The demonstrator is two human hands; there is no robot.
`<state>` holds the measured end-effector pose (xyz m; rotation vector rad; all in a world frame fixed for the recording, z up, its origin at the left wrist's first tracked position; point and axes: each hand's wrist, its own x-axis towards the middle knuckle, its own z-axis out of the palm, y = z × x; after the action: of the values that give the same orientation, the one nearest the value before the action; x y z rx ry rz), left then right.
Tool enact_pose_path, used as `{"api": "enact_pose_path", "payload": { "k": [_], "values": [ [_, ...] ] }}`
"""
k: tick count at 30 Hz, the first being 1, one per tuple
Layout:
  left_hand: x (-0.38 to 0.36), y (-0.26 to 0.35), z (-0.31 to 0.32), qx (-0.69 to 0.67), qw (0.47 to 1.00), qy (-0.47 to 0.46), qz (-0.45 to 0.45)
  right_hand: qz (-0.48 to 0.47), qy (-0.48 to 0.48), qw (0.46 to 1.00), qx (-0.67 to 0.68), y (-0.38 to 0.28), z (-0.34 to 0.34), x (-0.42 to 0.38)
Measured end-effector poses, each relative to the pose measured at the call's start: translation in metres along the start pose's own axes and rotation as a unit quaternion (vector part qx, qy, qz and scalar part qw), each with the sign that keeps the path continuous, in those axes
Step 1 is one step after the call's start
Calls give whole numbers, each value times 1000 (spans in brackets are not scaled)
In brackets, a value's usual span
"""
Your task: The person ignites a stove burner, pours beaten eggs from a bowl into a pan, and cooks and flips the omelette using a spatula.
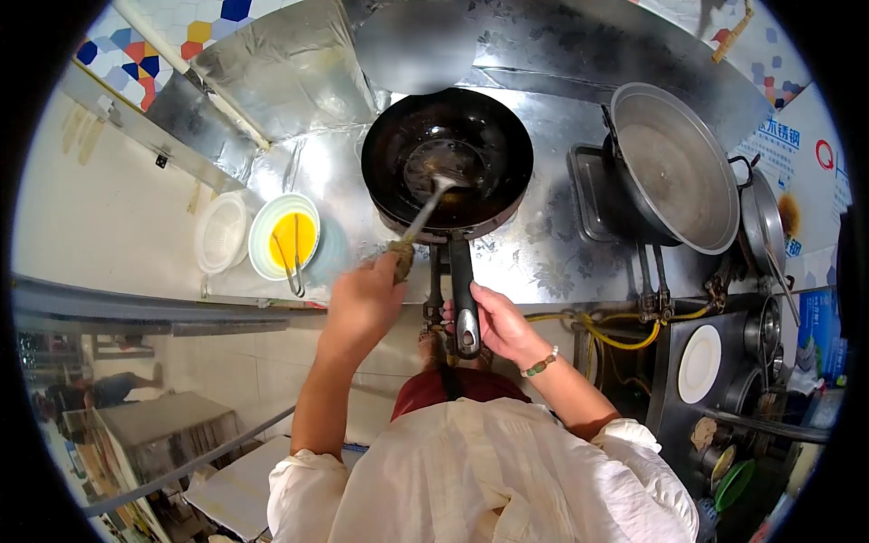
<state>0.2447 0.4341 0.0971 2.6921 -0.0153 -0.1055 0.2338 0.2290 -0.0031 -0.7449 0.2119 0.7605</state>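
Right at the counter's front edge, the left hand (362,303) has its fingers wrapped tight round a spatula (425,213) whose blade rests inside the black wok (447,158), while the right hand (498,323) grips the wok's handle (463,290).

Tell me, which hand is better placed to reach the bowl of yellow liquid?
Probably the left hand: it is on the bowl's side, though it holds the spatula. The right hand grips the wok handle, farther away.

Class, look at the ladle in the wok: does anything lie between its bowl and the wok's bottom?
Nothing visible does. The ladle, held by the left hand, rests its bowl inside the black wok; the right hand grips the wok's handle.
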Motion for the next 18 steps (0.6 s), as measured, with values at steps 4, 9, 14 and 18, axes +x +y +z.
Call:
{"api": "enact_pose_path", "payload": {
  "k": [4,9,14,18],
  "values": [
    [20,1,21,-58,997,1,51,17,23,1000,9,2,2,3],
    [28,-6,25,-105,992,-1,63,12,33,999,15,1,4,4],
    [-1,-15,-33,-37,996,-26,82,27,30,999,19,-2,7,7],
    [-11,-18,-47,-4,999,3,44,28,9,999,35,-3,17,15]
  ]
}}
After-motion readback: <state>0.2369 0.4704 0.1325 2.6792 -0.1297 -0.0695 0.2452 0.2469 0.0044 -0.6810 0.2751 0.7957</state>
